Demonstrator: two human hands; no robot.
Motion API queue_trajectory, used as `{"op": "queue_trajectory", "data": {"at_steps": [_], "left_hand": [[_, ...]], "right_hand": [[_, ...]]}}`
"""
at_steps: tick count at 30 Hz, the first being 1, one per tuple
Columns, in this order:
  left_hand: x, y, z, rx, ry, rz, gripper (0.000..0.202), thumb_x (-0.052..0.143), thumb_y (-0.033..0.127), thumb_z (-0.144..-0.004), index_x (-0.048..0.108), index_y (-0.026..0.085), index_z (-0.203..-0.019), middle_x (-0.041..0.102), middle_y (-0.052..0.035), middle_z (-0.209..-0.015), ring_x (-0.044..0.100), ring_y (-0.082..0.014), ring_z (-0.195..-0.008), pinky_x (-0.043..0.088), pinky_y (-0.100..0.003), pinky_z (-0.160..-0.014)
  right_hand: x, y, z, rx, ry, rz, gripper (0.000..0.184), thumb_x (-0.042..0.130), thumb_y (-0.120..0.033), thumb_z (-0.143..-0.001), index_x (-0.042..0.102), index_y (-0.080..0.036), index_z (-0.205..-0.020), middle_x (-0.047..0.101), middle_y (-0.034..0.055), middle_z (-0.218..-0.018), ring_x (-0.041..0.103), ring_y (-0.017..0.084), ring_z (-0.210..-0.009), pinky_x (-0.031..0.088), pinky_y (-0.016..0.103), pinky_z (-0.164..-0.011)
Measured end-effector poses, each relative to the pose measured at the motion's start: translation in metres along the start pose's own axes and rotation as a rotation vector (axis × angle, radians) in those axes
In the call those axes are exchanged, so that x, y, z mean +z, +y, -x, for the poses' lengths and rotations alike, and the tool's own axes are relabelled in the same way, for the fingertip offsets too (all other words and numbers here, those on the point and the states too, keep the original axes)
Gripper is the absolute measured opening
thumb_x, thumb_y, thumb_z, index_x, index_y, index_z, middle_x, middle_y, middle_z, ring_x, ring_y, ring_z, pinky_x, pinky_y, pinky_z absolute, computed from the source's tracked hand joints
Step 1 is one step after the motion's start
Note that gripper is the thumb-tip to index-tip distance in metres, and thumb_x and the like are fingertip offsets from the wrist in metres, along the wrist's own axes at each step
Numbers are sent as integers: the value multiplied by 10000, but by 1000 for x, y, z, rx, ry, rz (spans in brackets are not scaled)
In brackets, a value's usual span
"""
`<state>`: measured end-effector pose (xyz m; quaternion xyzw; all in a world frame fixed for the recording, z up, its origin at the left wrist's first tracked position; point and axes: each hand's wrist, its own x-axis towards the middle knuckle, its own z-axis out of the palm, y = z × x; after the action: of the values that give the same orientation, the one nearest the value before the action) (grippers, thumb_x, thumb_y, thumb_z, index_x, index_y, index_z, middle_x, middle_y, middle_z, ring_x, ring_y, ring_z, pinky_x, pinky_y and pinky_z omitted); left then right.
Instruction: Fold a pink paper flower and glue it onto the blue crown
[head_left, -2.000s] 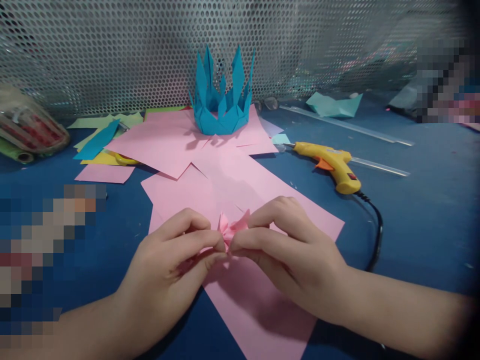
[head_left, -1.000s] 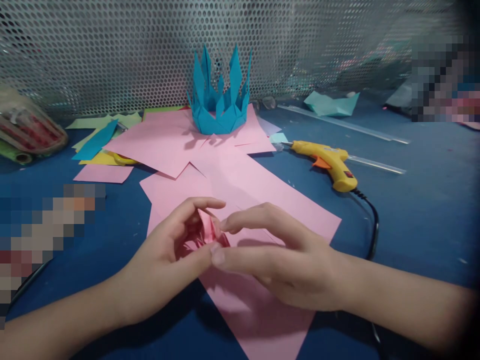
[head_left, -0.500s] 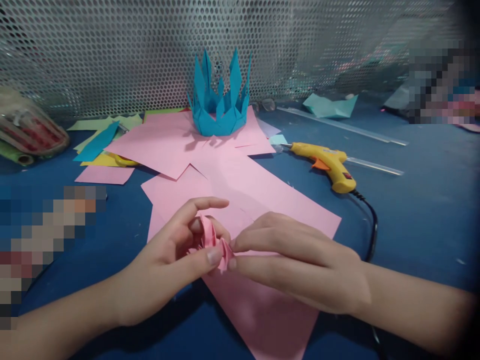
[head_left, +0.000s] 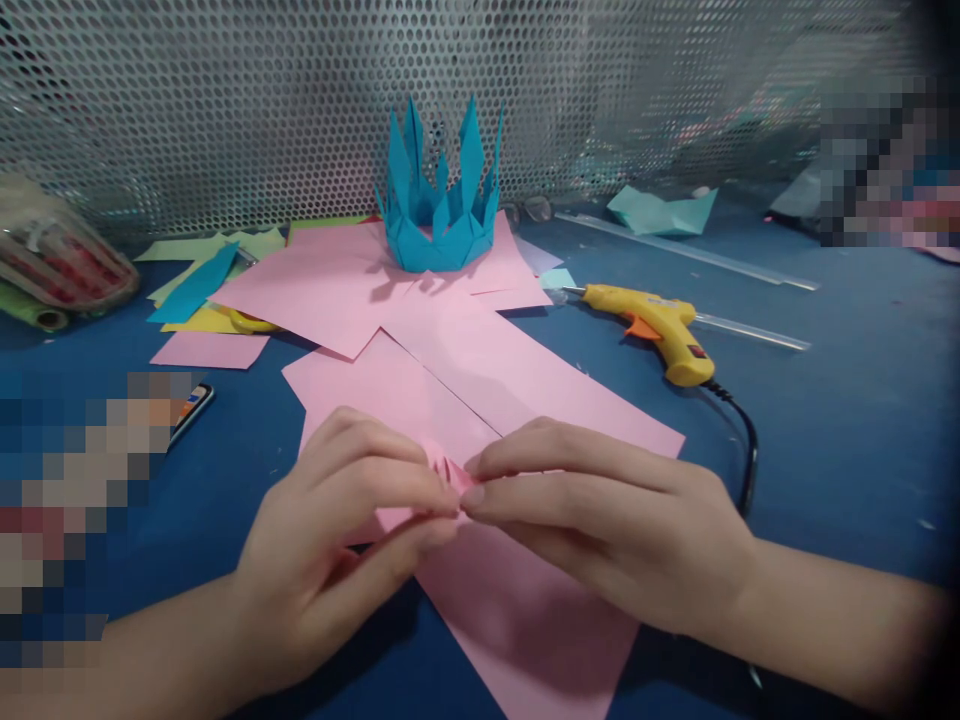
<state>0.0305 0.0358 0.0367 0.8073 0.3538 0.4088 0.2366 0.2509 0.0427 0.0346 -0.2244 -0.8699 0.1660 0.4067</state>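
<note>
Between my fingertips is a small folded pink paper piece (head_left: pixel 448 472), mostly covered by my fingers. My left hand (head_left: pixel 345 530) closes on its left side, with thumb and fingers brought together. From the right, my right hand (head_left: pixel 607 520) pinches its right end between thumb and fingers. Both hands hover over large pink paper sheets (head_left: pixel 540 620) spread on the blue table. Behind them, a blue paper crown (head_left: pixel 441 235) with tall points stands upright on more pink paper.
A yellow glue gun (head_left: pixel 652 325) with a black cord lies at right, near clear glue sticks (head_left: pixel 697 250) and a folded mint paper (head_left: pixel 664 212). At left are paper scraps (head_left: pixel 196 285), a plastic jar (head_left: pixel 64 250) and a phone (head_left: pixel 196 405). A perforated metal panel (head_left: pixel 262 110) stands behind.
My left hand's raised index finger has come down, and its fingers now close over the pink folded piece. The right hand still pinches at the piece, barely shifted.
</note>
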Motion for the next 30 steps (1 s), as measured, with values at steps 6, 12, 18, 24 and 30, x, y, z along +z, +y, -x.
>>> {"op": "queue_trajectory", "data": {"at_steps": [6, 12, 18, 24, 30], "left_hand": [[-6, 2, 0, 79, -46, -64, 304, 698, 93, -820, 639, 327, -1004, 742, 50, -876, 662, -147, -799, 526, -272, -711], [-5, 14, -7, 52, -14, -11, 229, 682, 79, -800, 683, 291, -887, 760, 28, -766, 714, -153, -683, 591, -257, -603], [-2, 16, -3, 9, 35, 8, 258, 692, 48, -755, 697, 291, -840, 757, 24, -772, 717, -155, -690, 600, -258, -606], [-3, 15, 3, -6, -14, 93, 300, 690, 43, -758, 677, 310, -895, 748, 24, -804, 713, -177, -720, 593, -300, -611], [0, 14, 7, -42, 36, 140, 339, 690, 18, -778, 666, 313, -945, 734, 59, -834, 698, -141, -786, 584, -278, -686]], "right_hand": [[-1, -4, 0, 21, 3, 29, 165, 617, -36, -918, 722, -127, -1007, 709, 82, -938, 682, 125, -897, 585, 224, -819], [-3, -8, 0, 33, 24, 53, 134, 646, -79, -919, 717, -145, -1010, 739, 59, -891, 682, 126, -801, 575, 272, -744], [-4, -13, 2, 43, -3, 83, 144, 636, -93, -934, 693, -153, -1052, 760, 45, -933, 700, 104, -857, 581, 255, -804], [-14, -16, 7, 3, -92, 97, 158, 579, -138, -985, 665, -185, -1109, 775, 42, -1026, 709, 104, -1011, 562, 238, -946], [-11, -14, 6, -22, -41, 82, 119, 624, -99, -951, 666, -135, -1057, 766, 69, -1042, 699, 91, -1029, 533, 221, -955]]}}
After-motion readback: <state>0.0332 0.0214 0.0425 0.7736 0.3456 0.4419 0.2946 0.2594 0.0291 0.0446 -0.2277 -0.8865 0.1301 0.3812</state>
